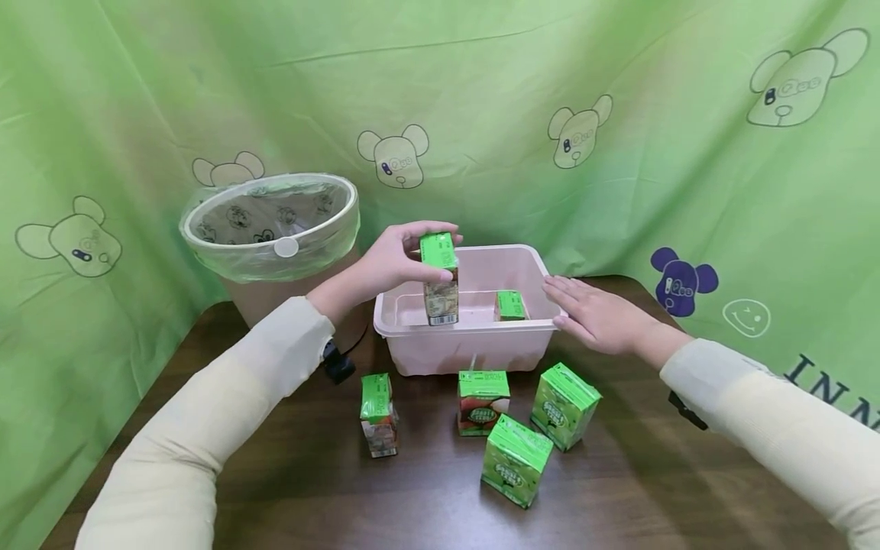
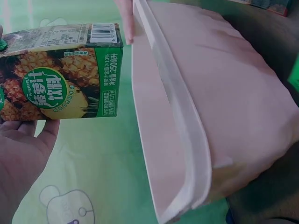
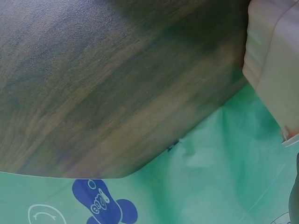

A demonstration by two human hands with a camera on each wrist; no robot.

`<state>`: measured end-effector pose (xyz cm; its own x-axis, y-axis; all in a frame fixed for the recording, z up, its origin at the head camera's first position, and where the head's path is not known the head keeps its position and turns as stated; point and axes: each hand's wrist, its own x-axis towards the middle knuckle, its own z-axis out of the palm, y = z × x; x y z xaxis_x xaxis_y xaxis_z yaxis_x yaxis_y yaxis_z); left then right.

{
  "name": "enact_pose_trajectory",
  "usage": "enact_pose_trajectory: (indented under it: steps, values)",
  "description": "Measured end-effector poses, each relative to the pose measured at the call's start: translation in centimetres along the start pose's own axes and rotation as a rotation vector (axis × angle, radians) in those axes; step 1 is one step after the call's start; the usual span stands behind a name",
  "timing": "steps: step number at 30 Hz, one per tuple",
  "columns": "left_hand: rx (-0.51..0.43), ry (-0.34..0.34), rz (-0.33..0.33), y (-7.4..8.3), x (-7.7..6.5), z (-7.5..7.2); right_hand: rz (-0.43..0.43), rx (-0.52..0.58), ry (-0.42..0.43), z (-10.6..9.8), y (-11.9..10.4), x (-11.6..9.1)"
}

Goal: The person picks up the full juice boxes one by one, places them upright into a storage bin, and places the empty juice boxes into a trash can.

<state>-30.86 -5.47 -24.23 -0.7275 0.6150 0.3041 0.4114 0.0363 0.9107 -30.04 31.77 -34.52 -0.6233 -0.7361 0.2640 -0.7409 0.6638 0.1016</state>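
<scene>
A green curtain [image 1: 481,84] hangs behind the dark worktop [image 1: 426,504]; the left hand [image 1: 392,260], its fingers grasping, holds a pineapple juice carton [image 1: 441,294] above the pink tub [image 1: 470,351]; the right hand [image 1: 605,317] has straight, ungrasping fingers at the tub's right rim.

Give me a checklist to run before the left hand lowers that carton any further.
1. Grip: ok; the left hand holds the pineapple juice carton.
2. Carton upright: ok; its green top faces up.
3. Clear of the rim: ok; the left wrist view shows a gap.
4. Room in the pink bin: ok; the carton inside sits toward the right end.
5. Bin steadied: cannot tell; the right hand is at its right end, pressure unclear.
</scene>
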Motion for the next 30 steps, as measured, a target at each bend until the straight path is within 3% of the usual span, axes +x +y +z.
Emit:
enact_pose_trajectory:
  steps: [11,30]
  values:
    - [0.009,-0.017,-0.03,-1.6,2.9,1.4,-0.024,-0.001,0.019,0.1,-0.1,0.1]
    - [0.031,-0.048,-0.077,-3.5,6.2,3.7,-0.016,0.003,0.009,-0.3,-0.2,-0.1]
